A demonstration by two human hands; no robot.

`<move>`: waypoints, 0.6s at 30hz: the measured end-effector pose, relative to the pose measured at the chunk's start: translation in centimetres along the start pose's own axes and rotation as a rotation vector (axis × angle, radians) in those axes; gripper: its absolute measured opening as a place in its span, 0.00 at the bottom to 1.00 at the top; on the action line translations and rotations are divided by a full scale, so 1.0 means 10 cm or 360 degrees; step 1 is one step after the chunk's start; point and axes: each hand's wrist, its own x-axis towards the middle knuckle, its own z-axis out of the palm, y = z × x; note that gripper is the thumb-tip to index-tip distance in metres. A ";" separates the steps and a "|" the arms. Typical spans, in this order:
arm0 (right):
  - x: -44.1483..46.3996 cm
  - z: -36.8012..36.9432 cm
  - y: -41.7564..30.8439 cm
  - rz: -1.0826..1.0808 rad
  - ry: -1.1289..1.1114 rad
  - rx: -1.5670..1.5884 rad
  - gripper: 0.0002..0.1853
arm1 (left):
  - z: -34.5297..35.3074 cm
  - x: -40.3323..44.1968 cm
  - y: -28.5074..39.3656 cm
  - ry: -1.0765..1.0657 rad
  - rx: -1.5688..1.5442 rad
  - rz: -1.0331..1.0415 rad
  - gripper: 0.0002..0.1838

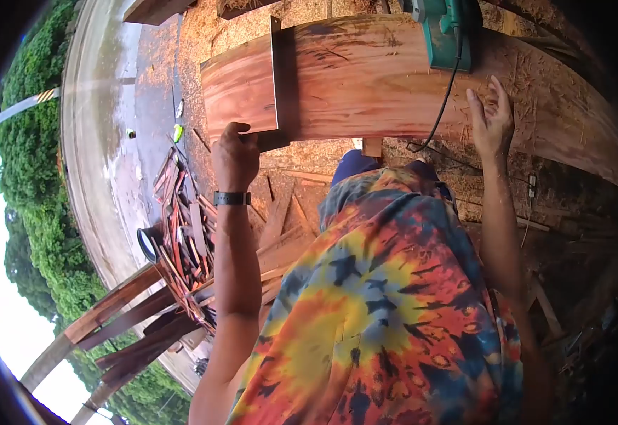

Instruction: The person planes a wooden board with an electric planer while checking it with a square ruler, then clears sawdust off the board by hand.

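Note:
A wide reddish wooden board [365, 85] lies across the upper part of the view, with shavings on its right part. My left hand [236, 157] is closed on the near end of a dark, straight-edged metal square [275, 78], which stands across the board near its left end. My right hand [491, 120] hovers over the board's near side, fingers apart and holding nothing. A green power planer [445, 42] rests on the board beyond my right hand, its black cord hanging over the near edge.
Wood shavings cover the ground around the board. Thin offcuts [185, 227] lie heaped at the left beside a round black-rimmed object [147, 244]. Timber beams [114, 304] stick out at the lower left. A cable connector [532, 185] hangs at the right.

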 end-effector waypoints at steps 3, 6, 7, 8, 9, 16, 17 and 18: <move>-0.64 -0.47 0.21 0.0032 -0.0262 0.0004 0.28 | -0.02 0.09 -0.07 -0.0089 0.0107 -0.0122 0.14; -1.17 -0.75 0.64 0.0184 -0.0420 -0.0024 0.24 | -0.01 0.16 -0.13 -0.0144 0.0081 -0.0202 0.15; -1.34 -0.80 0.87 0.0281 -0.0472 -0.0029 0.24 | 0.00 0.18 -0.14 -0.0160 0.0103 -0.0241 0.15; -1.48 -0.84 1.14 0.0404 -0.0583 -0.0045 0.23 | 0.02 0.20 -0.16 -0.0172 0.0120 -0.0280 0.15; -1.64 -0.86 1.48 0.0522 -0.0689 -0.0066 0.23 | 0.04 0.22 -0.20 -0.0151 0.0115 -0.0275 0.15; -2.58 -1.32 3.15 0.2037 -0.1018 -0.0420 0.21 | 0.22 -0.01 0.06 0.0180 -0.0301 -0.0041 0.12; -2.65 -1.44 3.11 0.2094 -0.0983 -0.0309 0.21 | 0.20 -0.16 0.32 0.0255 -0.0490 -0.0043 0.11; -2.80 -1.50 3.18 0.1878 -0.0852 -0.0346 0.21 | 0.15 -0.36 0.69 0.0333 -0.0679 -0.0060 0.09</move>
